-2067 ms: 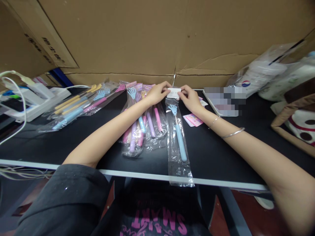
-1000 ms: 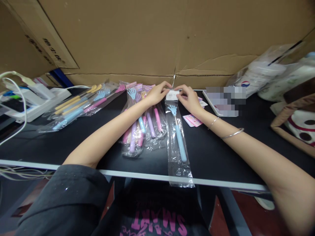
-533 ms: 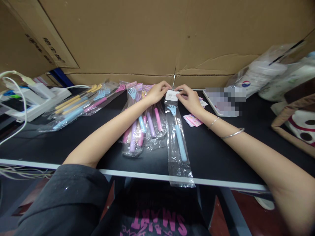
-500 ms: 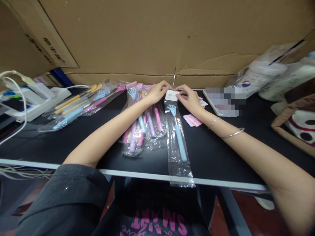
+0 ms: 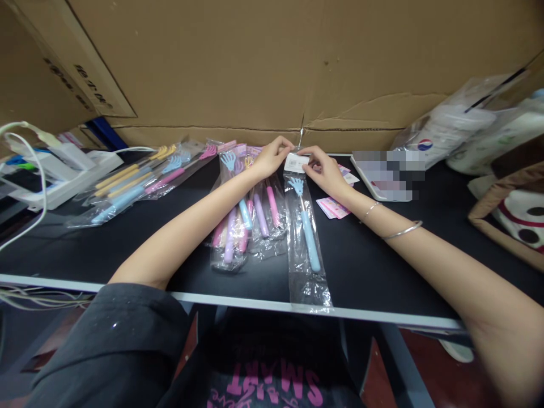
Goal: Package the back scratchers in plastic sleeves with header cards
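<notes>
A light-blue back scratcher in a clear plastic bag lies upright in front of me, its claw end toward the cardboard. A white label card shows at the bag's top. My left hand pinches the upper left corner of the bag by the card. On the other side, my right hand is closed with thumb and fingertips on the card's right edge. Beside my left forearm lie several bagged back scratchers in purple, pink and blue. Small pink printed cards rest under my right wrist.
More bagged back scratchers lie to the left, next to a white power strip with cables. A phone-like white object, partly blurred, is at the right. Behind it stand a bagged drink cup and a bag. Cardboard walls the back.
The bagged blue back scratcher has slid slightly away from me, so its lower end now reaches only about the table's front edge. Both hands keep nearly the same place at its top.
</notes>
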A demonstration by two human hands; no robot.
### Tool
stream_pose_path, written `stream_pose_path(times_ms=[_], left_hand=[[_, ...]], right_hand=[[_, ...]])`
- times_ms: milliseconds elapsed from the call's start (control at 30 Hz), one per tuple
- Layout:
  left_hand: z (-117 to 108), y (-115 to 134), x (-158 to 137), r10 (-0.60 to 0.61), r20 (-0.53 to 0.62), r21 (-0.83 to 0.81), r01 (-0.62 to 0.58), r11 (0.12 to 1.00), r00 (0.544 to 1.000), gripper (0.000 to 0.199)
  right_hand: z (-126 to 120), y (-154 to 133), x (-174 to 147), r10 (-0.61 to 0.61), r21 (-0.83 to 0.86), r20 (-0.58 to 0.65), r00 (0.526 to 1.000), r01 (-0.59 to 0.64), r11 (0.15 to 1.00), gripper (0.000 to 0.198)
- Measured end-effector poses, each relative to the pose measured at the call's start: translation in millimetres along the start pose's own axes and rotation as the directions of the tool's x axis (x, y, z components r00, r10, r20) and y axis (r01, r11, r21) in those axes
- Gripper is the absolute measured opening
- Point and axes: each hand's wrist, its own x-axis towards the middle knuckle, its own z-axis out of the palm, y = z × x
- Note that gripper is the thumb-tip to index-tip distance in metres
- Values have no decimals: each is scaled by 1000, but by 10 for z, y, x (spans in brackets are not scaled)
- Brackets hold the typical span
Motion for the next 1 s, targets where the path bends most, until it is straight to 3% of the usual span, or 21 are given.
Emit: stream_pose_path(times_ms=[267, 533, 1000], left_hand=[[8, -52, 13, 27, 4, 17, -28, 999, 1000, 8], [13, 16, -22, -78, 47, -72, 82, 994, 996, 8], [2, 56, -40, -60, 41, -51, 62, 997, 997, 8]], right_hand=[[-5, -20, 2, -23, -3, 20, 1000, 23, 1000, 25], [9, -23, 7, -13, -2, 4, 1000, 13, 1000, 24], [23, -8, -3, 40, 29, 11, 999, -40, 999, 19]])
